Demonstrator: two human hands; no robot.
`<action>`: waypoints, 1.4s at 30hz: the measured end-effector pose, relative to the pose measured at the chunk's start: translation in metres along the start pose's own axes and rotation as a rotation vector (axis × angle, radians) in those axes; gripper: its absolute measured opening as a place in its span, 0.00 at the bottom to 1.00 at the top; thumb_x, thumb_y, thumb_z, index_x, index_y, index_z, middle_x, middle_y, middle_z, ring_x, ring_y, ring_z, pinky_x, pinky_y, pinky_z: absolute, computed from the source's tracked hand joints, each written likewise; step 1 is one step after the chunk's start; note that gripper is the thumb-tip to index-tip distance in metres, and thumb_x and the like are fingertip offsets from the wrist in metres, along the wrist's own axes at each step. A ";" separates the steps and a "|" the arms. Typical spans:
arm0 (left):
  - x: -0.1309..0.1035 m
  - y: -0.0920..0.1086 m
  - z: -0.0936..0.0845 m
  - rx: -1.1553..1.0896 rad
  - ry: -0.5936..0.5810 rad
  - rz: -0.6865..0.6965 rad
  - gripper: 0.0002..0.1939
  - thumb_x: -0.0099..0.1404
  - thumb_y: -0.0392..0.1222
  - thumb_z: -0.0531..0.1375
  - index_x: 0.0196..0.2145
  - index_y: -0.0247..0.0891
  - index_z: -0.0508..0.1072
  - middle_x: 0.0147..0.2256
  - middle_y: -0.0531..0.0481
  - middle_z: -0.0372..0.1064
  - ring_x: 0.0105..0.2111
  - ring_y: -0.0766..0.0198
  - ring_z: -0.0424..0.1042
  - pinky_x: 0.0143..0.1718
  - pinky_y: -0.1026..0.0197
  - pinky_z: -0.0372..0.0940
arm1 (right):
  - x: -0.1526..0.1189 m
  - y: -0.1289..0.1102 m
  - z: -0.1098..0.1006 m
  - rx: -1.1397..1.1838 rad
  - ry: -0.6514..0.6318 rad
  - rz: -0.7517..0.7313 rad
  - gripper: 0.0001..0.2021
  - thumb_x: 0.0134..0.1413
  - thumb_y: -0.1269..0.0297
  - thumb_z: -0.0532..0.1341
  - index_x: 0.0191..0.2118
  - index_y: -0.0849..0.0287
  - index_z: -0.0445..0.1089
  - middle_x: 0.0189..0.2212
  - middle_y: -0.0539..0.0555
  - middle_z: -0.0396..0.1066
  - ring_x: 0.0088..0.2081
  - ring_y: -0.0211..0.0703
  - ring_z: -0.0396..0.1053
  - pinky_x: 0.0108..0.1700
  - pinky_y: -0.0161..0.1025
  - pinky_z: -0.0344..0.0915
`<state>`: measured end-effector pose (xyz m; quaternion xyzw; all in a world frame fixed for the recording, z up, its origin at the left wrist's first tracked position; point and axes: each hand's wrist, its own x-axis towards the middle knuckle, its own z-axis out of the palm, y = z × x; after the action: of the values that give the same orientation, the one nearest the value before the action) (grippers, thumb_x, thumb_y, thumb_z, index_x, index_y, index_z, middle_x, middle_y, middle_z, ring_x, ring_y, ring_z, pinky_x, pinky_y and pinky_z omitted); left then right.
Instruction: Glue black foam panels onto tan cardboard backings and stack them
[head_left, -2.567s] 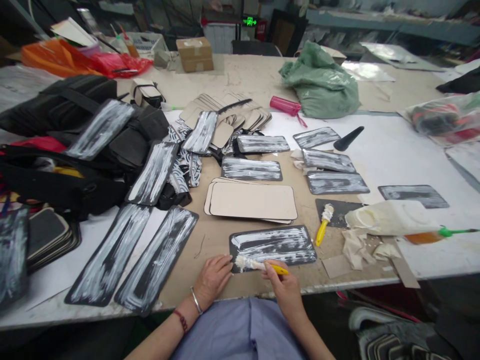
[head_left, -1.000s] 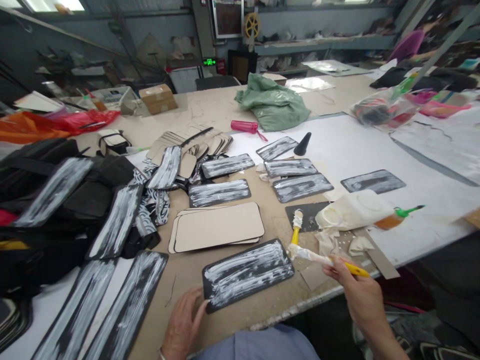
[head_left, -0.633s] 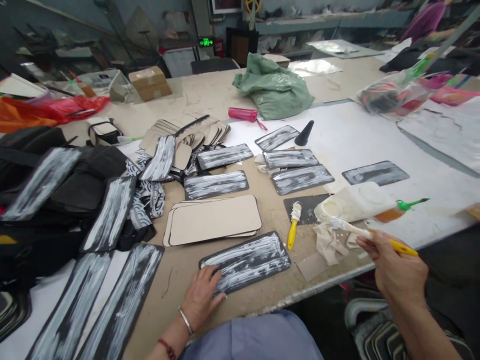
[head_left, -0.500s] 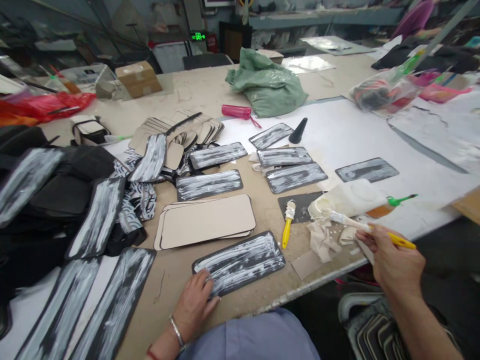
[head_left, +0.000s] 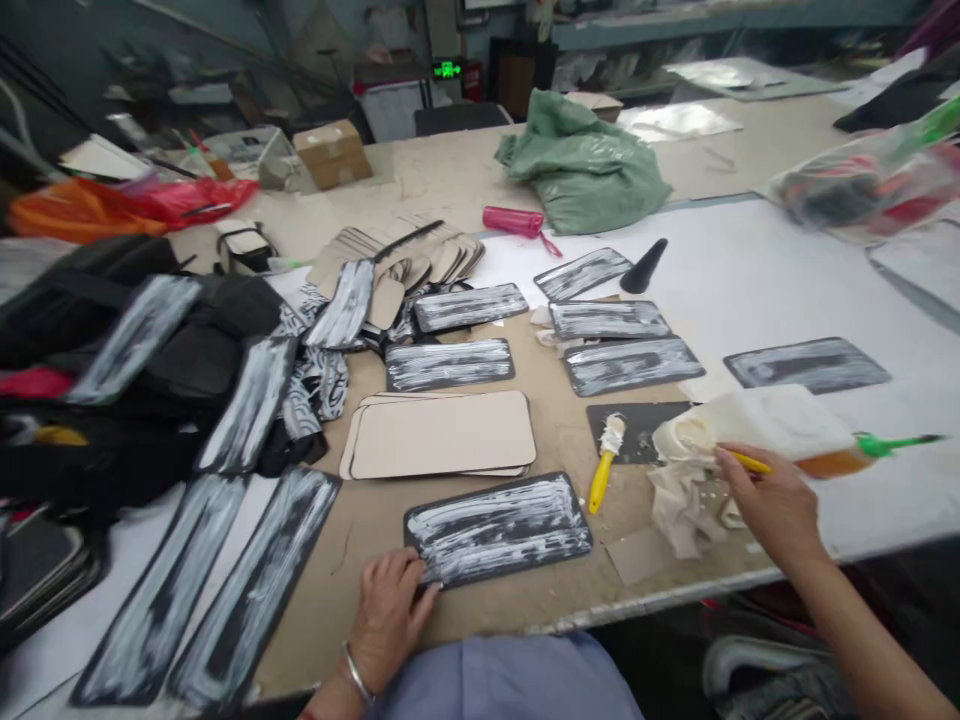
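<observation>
A black rectangular panel [head_left: 502, 530], streaked with white paste, lies flat near the table's front edge. At its lower left corner my left hand [head_left: 390, 595] has its fingers closed on the edge, thumb along the lower side. My right hand [head_left: 776, 500] grips a yellow-handled brush [head_left: 750, 462], its bristles hidden at the mouth of a white plastic jug [head_left: 780, 412] lying on its side. A second yellow brush [head_left: 606, 465], with paste-covered bristles, rests on the table left of the jug. Crumpled paper [head_left: 682, 505] lies below the jug's mouth.
Stacked beige panels [head_left: 442, 435] lie beyond the worked panel. Several other pasted panels [head_left: 450, 364] are spread around, some on black bags [head_left: 202, 325] at left. A black cone [head_left: 645, 268], a pink case [head_left: 513, 221] and a green bag [head_left: 585, 170] stand farther back. A green-nozzled bottle [head_left: 836, 461] lies beside the jug.
My right hand has moved the brush to the jug's mouth, and less of the brush shows. The left hand stays at the panel's corner. The view has turned left.
</observation>
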<state>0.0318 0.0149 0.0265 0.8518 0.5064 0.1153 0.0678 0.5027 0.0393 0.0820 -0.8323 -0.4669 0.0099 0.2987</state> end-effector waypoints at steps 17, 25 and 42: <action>0.029 -0.030 0.016 -0.287 -0.025 -0.411 0.15 0.59 0.35 0.52 0.43 0.35 0.70 0.35 0.43 0.63 0.38 0.55 0.62 0.43 0.51 0.63 | -0.046 0.034 -0.004 -0.161 -0.271 0.346 0.16 0.28 0.42 0.55 0.16 0.50 0.65 0.14 0.56 0.66 0.18 0.55 0.62 0.24 0.50 0.56; 0.031 -0.040 0.026 -0.363 0.015 -0.402 0.15 0.58 0.35 0.50 0.40 0.37 0.72 0.33 0.44 0.64 0.36 0.55 0.64 0.42 0.50 0.63 | -0.106 -0.081 0.075 0.010 -0.581 -0.072 0.13 0.51 0.59 0.51 0.36 0.59 0.69 0.33 0.58 0.72 0.36 0.49 0.69 0.40 0.44 0.64; 0.037 -0.032 0.020 -0.506 0.013 -0.483 0.12 0.57 0.36 0.50 0.30 0.36 0.73 0.30 0.43 0.68 0.35 0.55 0.66 0.41 0.49 0.64 | -0.095 -0.085 0.100 -0.219 -0.581 -0.158 0.05 0.50 0.65 0.55 0.34 0.59 0.64 0.35 0.57 0.66 0.36 0.47 0.66 0.37 0.40 0.61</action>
<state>0.0270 0.0634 0.0040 0.6630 0.6492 0.2231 0.2988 0.3540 0.0468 0.0179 -0.7830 -0.5942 0.1733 0.0614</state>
